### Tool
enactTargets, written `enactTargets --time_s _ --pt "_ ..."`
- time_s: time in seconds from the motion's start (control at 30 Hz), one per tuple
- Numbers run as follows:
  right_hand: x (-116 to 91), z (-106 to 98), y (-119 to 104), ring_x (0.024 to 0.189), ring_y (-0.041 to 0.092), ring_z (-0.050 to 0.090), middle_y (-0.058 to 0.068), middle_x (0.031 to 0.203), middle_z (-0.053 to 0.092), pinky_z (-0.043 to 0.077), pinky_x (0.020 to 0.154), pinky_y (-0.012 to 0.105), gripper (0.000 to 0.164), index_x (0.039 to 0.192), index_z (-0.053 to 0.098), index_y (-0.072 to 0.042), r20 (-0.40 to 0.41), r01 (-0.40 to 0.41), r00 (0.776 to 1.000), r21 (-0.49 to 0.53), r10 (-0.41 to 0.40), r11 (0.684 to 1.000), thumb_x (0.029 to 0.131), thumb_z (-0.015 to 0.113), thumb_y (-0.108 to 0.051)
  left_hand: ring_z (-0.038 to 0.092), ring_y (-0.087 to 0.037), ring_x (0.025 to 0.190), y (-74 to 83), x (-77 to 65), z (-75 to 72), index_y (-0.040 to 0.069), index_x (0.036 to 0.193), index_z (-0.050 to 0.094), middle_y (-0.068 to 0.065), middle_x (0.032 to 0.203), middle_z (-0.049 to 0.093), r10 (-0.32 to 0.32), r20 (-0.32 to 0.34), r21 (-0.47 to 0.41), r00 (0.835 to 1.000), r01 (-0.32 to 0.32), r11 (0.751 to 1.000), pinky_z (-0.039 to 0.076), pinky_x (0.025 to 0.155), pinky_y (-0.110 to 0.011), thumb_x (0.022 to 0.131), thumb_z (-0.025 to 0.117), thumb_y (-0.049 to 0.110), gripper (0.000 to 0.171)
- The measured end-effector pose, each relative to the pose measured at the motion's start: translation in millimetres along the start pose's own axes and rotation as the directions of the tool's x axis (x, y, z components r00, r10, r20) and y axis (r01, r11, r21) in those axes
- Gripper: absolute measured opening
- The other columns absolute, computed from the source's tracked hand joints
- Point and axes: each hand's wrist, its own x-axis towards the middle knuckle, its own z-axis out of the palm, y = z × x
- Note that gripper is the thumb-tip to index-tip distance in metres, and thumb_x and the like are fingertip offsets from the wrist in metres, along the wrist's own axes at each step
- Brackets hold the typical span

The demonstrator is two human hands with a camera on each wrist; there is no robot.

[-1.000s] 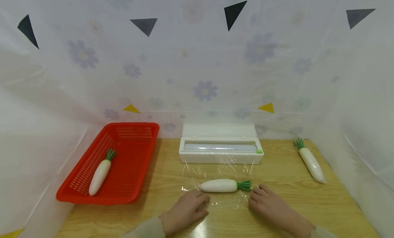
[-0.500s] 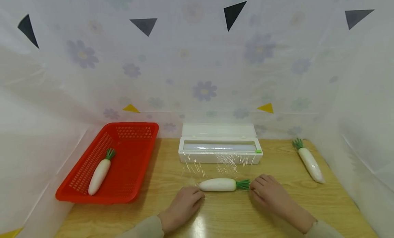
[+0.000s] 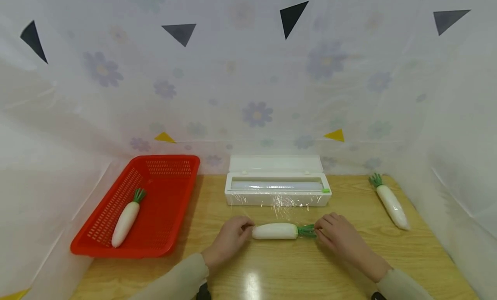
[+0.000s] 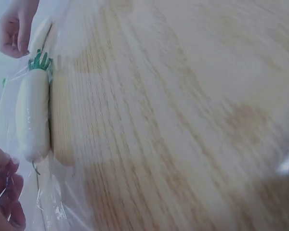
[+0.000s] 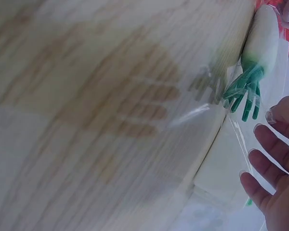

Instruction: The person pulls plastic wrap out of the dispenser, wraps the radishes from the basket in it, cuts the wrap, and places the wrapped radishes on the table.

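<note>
A white radish [image 3: 275, 231] with green leaves lies crosswise on the table in front of an open white cling film box [image 3: 278, 198]. Clear cling film [image 3: 285, 212] runs from the box to the radish and wraps over its near side. At the tip end, my left hand [image 3: 230, 239] pinches the film between thumb and fingers. Beside the leaves, my right hand [image 3: 341, 236] pinches the film with thumb and forefinger; its other fingers are spread in the right wrist view. The film's exact edge is hard to make out.
At the left a red basket [image 3: 181, 218] holds another radish [image 3: 126, 223]. A third radish [image 3: 392, 207], shiny as if wrapped, lies at the table's right edge. A patterned white sheet [image 3: 233, 84] closes off the back and sides.
Both hands have moved away from me, lifting the near film edge from the table up to the radish. The left fingers have come from below the radish's tip to beside it.
</note>
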Motion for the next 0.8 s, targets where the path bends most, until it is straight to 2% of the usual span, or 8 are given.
enactTargets --time_s 0.13,0.37,0.53,0.6,0.7,0.8 --pt "1.7 4.9 2.9 0.082 0.011 0.056 -0.008 0.091 0.064 0.048 0.068 0.032 0.022 0.093 0.069 -0.017 0.007 -0.037 0.999 -0.002 0.037 0.999 0.081 0.084 -0.008 0.063 -0.013 0.090 -4.8 2.3 1.5 0.004 0.106 0.075 -0.003 0.098 0.072 -0.031 -0.012 -0.028 0.999 0.031 0.999 0.054 0.081 -0.032 0.097 0.069 0.003 0.010" --pt "7.8 12.0 8.2 0.081 0.013 0.057 -0.006 0.090 0.065 0.048 0.068 0.034 0.018 0.092 0.069 -0.016 0.030 -0.081 0.996 -0.003 0.081 0.997 0.083 0.082 -0.006 0.063 -0.013 0.089 -11.5 6.8 4.0 0.005 0.107 0.075 -0.002 0.097 0.072 -0.045 -0.024 0.007 0.999 0.045 0.999 0.054 0.079 -0.031 0.099 0.069 0.006 0.010" --pt "9.6 14.0 9.4 0.083 0.017 0.061 -0.004 0.088 0.066 0.052 0.072 0.041 0.014 0.092 0.069 -0.016 0.058 -0.159 0.986 -0.010 0.159 0.987 0.086 0.081 -0.010 0.064 -0.012 0.089 -15.0 8.8 5.4 0.006 0.107 0.075 -0.001 0.098 0.072 -0.074 -0.029 0.011 0.997 0.075 0.997 0.054 0.079 -0.030 0.099 0.069 0.007 0.010" --pt "9.9 13.2 9.1 0.082 0.020 0.062 -0.002 0.087 0.067 0.053 0.073 0.044 0.012 0.092 0.070 -0.014 0.059 -0.206 0.977 -0.010 0.207 0.978 0.087 0.080 -0.010 0.065 -0.014 0.089 -15.4 9.0 5.2 0.007 0.105 0.076 -0.001 0.097 0.073 -0.081 -0.062 0.032 0.995 0.083 0.996 0.054 0.079 -0.031 0.098 0.070 0.008 0.009" --pt "10.0 10.0 8.2 0.080 0.023 0.062 0.002 0.088 0.067 0.052 0.072 0.047 0.014 0.101 0.070 -0.009 0.044 -0.281 0.959 0.003 0.280 0.960 0.089 0.077 -0.008 0.064 -0.019 0.094 -14.6 9.1 5.7 0.008 0.104 0.076 -0.002 0.101 0.074 -0.076 -0.147 0.097 0.986 0.091 0.991 0.052 0.084 -0.038 0.096 0.072 0.008 0.009" --pt "11.5 7.4 5.8 0.080 0.025 0.063 0.005 0.091 0.067 0.053 0.072 0.049 0.024 0.112 0.069 -0.004 0.000 -0.285 0.959 0.004 0.285 0.959 0.089 0.076 -0.004 0.061 -0.025 0.103 -9.6 10.0 5.8 0.011 0.104 0.077 -0.004 0.107 0.072 -0.038 -0.199 0.180 0.979 0.075 0.981 0.047 0.088 -0.045 0.094 0.073 0.009 0.011"
